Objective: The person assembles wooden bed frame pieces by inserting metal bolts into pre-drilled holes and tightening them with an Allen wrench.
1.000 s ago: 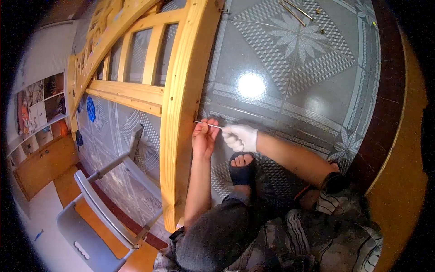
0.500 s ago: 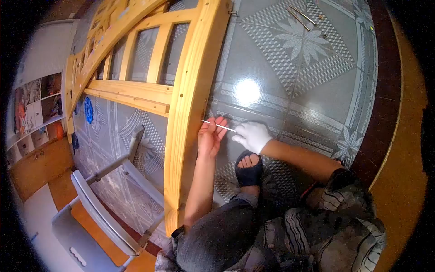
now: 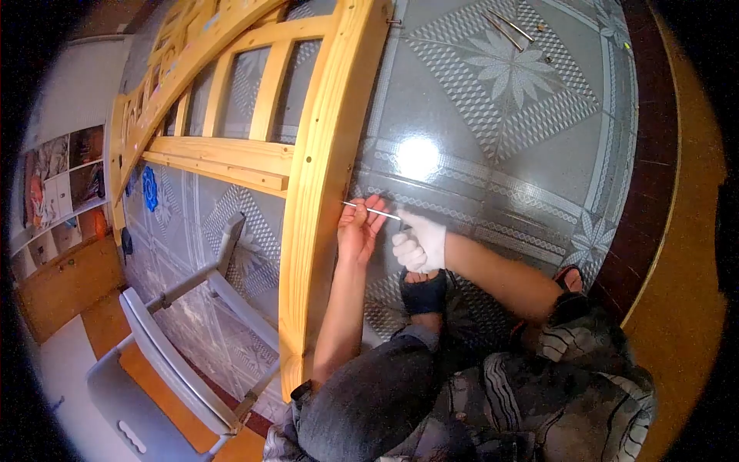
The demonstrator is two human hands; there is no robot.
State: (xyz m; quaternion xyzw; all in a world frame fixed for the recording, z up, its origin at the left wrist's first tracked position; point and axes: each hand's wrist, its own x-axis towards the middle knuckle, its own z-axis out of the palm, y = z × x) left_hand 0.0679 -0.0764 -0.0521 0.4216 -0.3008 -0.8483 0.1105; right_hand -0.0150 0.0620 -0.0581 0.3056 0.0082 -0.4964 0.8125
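A thin metal rod (image 3: 382, 213) runs from the inner side of a wooden post (image 3: 306, 231) toward my right hand; its kind is not clear. My bare left hand (image 3: 360, 229) steadies the rod between thumb and fingers, close beside the post. At the rod's other end is my right hand (image 3: 419, 243) in a white glove, its fingers curled and its thumb against the rod's end. The post belongs to a slatted wooden frame (image 3: 223, 146) resting on the floor. Where the rod meets the post, the detail is too small to make out.
A grey folding chair (image 3: 173, 354) stands at the lower left. Several long metal pieces (image 3: 508, 31) lie on the patterned tile floor (image 3: 477, 185). A bolt (image 3: 395, 22) sticks out of the post's far end. Something blue (image 3: 149, 189) lies beyond the frame.
My right hand has turned and curled its fingers into a fist at the rod's end, dropping slightly. My left hand and the wooden frame stay almost in place.
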